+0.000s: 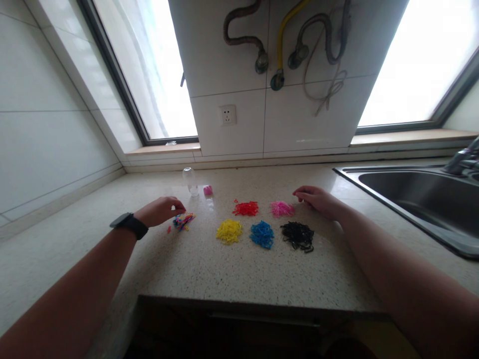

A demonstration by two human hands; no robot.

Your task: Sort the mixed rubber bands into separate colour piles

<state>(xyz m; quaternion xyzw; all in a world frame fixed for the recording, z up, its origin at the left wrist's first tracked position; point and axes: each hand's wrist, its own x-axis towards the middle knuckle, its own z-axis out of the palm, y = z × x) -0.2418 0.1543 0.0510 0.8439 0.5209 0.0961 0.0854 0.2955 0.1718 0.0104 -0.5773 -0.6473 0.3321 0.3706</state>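
My left hand (163,210) is in a pinch at the edge of a small mixed-colour pile of rubber bands (183,221). Whatever lies between its fingertips is too small to make out. My right hand (313,197) hovers just right of a pile of pink rubber bands (282,209), thumb and fingers drawn together, their contents hidden. Between the hands are a red pile (246,208), a yellow pile (229,232), a blue pile (262,234) and a black pile (298,236) of such bands.
Behind the mixed pile stand a clear, bottle-like container (190,182) and a pink cap (208,190). A steel sink (346,175) with a faucet (464,158) is set into the speckled counter (209,274) at right. The tiled wall carries a socket (227,115) and hoses.
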